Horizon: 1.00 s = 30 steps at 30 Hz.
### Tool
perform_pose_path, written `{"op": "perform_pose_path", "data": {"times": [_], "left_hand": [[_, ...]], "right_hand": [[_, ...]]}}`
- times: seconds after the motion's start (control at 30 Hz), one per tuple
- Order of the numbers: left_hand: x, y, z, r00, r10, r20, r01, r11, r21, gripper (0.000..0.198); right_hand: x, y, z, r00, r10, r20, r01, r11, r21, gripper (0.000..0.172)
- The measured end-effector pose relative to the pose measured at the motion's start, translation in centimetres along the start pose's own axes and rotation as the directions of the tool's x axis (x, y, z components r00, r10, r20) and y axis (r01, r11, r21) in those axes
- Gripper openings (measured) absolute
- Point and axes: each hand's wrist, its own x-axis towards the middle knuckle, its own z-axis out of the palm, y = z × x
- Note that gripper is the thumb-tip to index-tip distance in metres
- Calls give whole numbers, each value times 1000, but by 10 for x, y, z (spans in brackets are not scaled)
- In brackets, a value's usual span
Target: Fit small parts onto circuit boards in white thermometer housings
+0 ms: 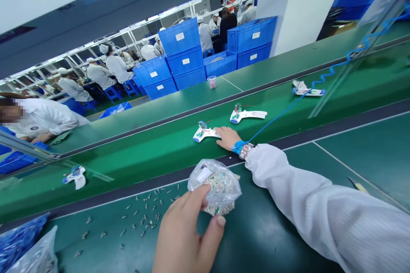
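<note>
My left hand (187, 232) pinches a clear plastic bag of small parts (218, 183) between thumb and fingers, resting on the green bench. My right hand (228, 137) reaches out over the green conveyor belt (153, 153) and touches the handle end of a white gun-shaped housing (205, 133) with wires and a circuit board showing; the fingers lie on it, closed lightly. A blue wrist strap (238, 146) with a coiled blue cord and a metal watch sit on that wrist.
Several small loose parts (145, 217) lie scattered on the bench. More white housings (246, 115) (306, 90) (75, 176) ride the belt. Blue parts bags (22, 239) sit at lower left. Stacked blue crates (182, 53) and workers in white stand beyond.
</note>
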Motion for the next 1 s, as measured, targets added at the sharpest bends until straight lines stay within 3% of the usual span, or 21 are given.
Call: {"op": "perform_pose_path", "data": {"times": [0.1, 0.2, 0.3, 0.4, 0.47, 0.5, 0.6, 0.63, 0.7, 0.77, 0.87, 1.0], "left_hand": [[1, 0, 0, 1000, -20, -16, 20, 1000, -1, 27], [4, 1, 1, 985, -157, -75, 152, 986, -62, 28], [8, 1, 1, 901, -373, -222, 355, 927, -120, 37], [11, -1, -2, 774, -529, -347, 466, 848, -254, 48], [12, -3, -4, 709, -626, -324, 464, 760, -454, 52], [11, -2, -4, 704, -658, -269, 440, 701, -561, 53], [7, 2, -5, 780, -625, -43, 364, 507, -781, 52], [5, 4, -5, 811, -585, 29, 353, 449, -821, 49], [2, 7, -6, 858, -493, 145, 350, 355, -867, 43], [0, 8, -7, 903, -371, 216, 345, 325, -881, 37], [-1, 7, -9, 950, -190, 247, 303, 382, -873, 32], [0, 8, -7, 964, -135, 229, 265, 395, -880, 29]], "right_hand": [[2, -2, 0, 1000, -8, 8, 8, 999, 35, 36], [-1, -1, -16, 997, -65, 32, 60, 990, 128, 37], [-12, -6, -42, 970, -227, 90, 194, 941, 278, 48], [-30, -17, -69, 881, -442, 169, 334, 833, 441, 61], [-46, -24, -83, 783, -587, 206, 389, 720, 575, 59], [-53, -27, -89, 719, -661, 216, 385, 637, 667, 57], [-71, -33, -100, 497, -835, 235, 235, 390, 891, 58], [-75, -34, -103, 429, -868, 250, 182, 354, 917, 60], [-79, -36, -106, 331, -893, 305, 144, 367, 919, 61], [-80, -37, -107, 276, -896, 349, 111, 391, 914, 64], [-80, -38, -104, 225, -901, 371, -14, 377, 926, 66], [-82, -41, -91, 142, -942, 304, -216, 270, 938, 55]]}}
